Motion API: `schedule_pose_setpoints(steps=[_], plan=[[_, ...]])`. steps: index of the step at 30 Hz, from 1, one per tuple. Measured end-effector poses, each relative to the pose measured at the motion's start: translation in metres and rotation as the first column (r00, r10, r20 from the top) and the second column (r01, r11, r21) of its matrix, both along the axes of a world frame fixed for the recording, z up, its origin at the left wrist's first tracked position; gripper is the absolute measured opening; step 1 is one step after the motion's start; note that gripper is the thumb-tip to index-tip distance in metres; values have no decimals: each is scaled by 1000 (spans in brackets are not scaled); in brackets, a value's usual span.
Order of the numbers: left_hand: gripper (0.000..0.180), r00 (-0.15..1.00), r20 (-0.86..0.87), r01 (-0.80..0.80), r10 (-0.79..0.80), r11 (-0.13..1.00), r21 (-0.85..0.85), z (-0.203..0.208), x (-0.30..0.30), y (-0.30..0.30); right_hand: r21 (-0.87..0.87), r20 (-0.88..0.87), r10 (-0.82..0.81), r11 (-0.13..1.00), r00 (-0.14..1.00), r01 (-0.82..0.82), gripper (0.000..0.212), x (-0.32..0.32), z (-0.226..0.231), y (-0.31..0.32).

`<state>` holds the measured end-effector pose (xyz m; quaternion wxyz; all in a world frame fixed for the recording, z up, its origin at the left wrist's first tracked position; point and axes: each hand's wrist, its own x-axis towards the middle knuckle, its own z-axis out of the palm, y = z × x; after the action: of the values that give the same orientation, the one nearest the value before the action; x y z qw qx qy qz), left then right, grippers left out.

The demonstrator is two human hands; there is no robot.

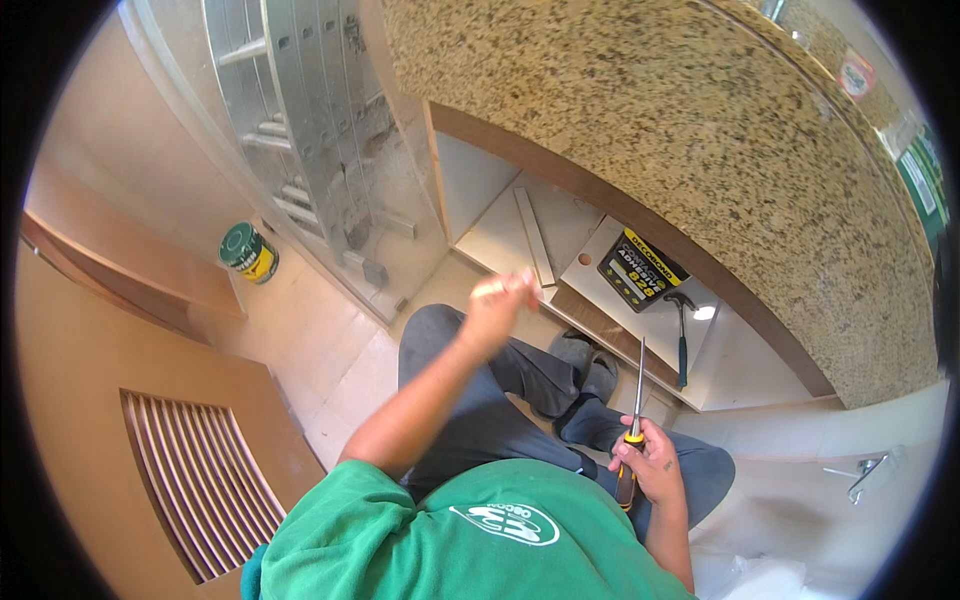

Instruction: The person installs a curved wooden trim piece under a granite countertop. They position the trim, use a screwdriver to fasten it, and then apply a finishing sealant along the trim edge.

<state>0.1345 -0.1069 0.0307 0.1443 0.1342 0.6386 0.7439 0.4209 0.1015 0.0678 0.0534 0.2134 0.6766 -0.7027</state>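
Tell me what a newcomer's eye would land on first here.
The speckled stone counter fills the upper right, with an open cabinet under it holding a hammer and a dark adhesive pack. In the middle, the right hand has its grip shut on a screwdriver, shaft pointing up, while the left hand is raised and blurred. A green tin stands on the floor at left, beside a metal ladder.

A green tin [248, 252], a hammer [681, 340] and a ladder [300, 120] stand around
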Motion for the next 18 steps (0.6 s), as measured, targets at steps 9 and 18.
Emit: schedule_pose_setpoints(steps=[9, 18], plan=[[46, 858, 145, 400, -492, 819, 411, -15, 81, 32, 110, -91, -78, 990, 993, 88, 41, -52, 0, -23], [29, 918, 163, 254, -362, 852, 458, 43, 68, 31, 251, -72, 83, 966, 994, -63, 45, -60, 13, -30]])
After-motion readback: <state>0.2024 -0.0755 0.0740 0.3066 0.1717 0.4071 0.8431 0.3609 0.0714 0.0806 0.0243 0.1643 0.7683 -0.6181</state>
